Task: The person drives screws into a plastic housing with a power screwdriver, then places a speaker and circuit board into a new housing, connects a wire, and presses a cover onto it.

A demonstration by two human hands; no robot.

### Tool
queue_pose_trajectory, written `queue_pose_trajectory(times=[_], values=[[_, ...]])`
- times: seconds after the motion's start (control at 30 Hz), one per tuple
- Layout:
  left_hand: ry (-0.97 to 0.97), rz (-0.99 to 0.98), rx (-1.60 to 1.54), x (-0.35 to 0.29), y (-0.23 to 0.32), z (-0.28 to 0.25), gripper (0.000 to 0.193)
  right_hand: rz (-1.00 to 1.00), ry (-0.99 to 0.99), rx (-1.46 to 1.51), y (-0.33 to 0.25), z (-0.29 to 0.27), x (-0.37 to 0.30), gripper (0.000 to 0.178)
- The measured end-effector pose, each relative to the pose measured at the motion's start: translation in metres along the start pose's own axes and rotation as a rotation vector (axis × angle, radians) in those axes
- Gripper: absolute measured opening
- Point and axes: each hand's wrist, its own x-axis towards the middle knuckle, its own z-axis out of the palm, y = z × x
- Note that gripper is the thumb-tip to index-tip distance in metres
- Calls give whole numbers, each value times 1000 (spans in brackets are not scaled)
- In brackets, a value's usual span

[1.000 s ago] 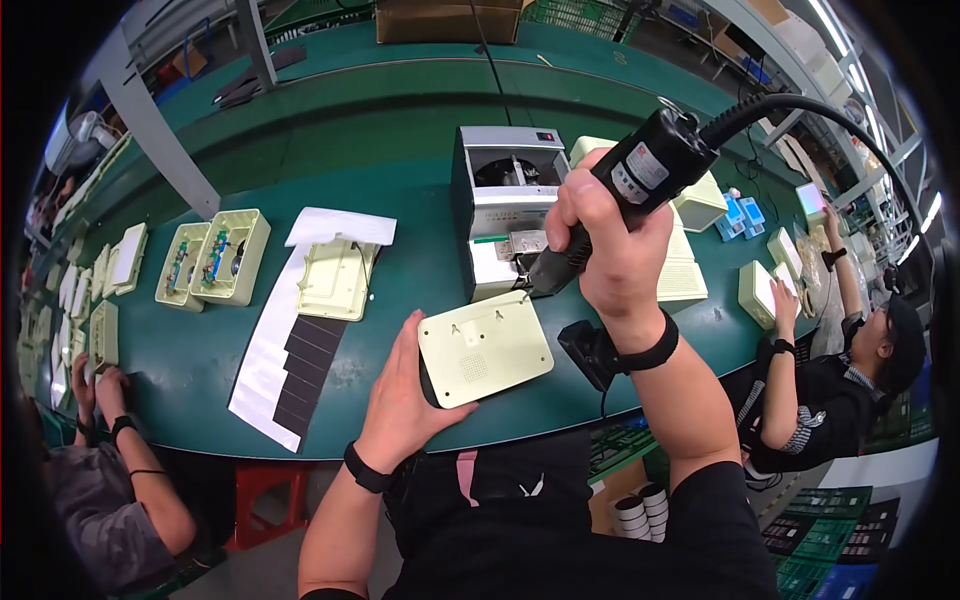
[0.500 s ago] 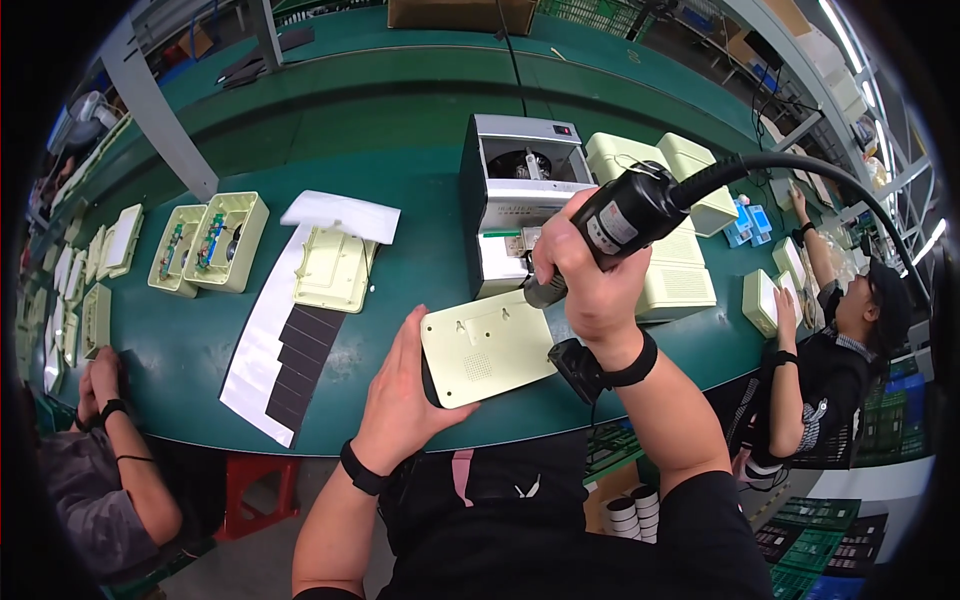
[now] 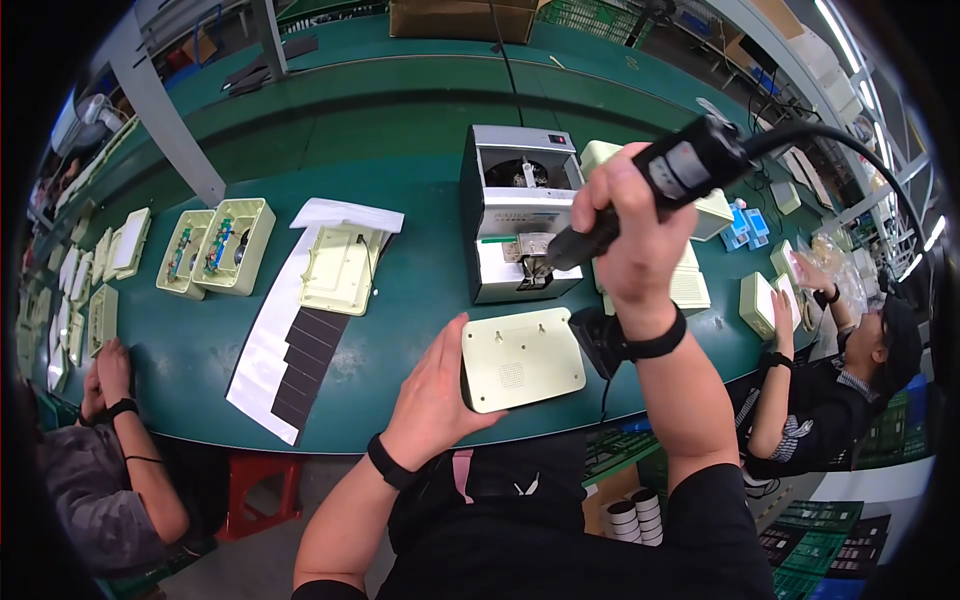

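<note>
My left hand [image 3: 432,392] grips the left side of a cream plastic housing [image 3: 535,365], thumb along its near edge. The housing lies back side up on the bench, showing corner screw holes, two keyhole slots and a small speaker grille. In my right hand [image 3: 640,240] is a black corded electric screwdriver [image 3: 688,168], slanting down to the left. Its tip is at the front outlet of a grey screw feeder [image 3: 525,215]; whether it touches a screw there is too small to tell. A black strap with a small device sits on my right wrist.
Left of me lie an open cream cover [image 3: 340,268] on white and black sheets, and two open cream housings [image 3: 235,245] with circuit boards. Cream boxes [image 3: 690,285] stand behind my right hand. Blue parts [image 3: 745,228] lie at right. People sit on both sides.
My right hand has lifted the screwdriver off the housing and carried it up to the screw feeder's outlet. My left hand and the housing have shifted right and turned slightly.
</note>
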Motion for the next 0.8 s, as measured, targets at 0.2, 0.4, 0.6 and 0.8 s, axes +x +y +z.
queue_pose_trajectory(times=[0.2,0.4,0.6,0.8], values=[[24,19,21,11,-1,10,116,106,-42,-13,-9,-1,-11,17],[6,-1,-16,13,1,9,116,140,-91,146,-21,18,-37,21],[28,19,-40,12,-1,12,116,149,-178,127,-10,37,-42,21],[6,0,-61,11,-2,11,114,176,-206,51,19,45,-57,16]])
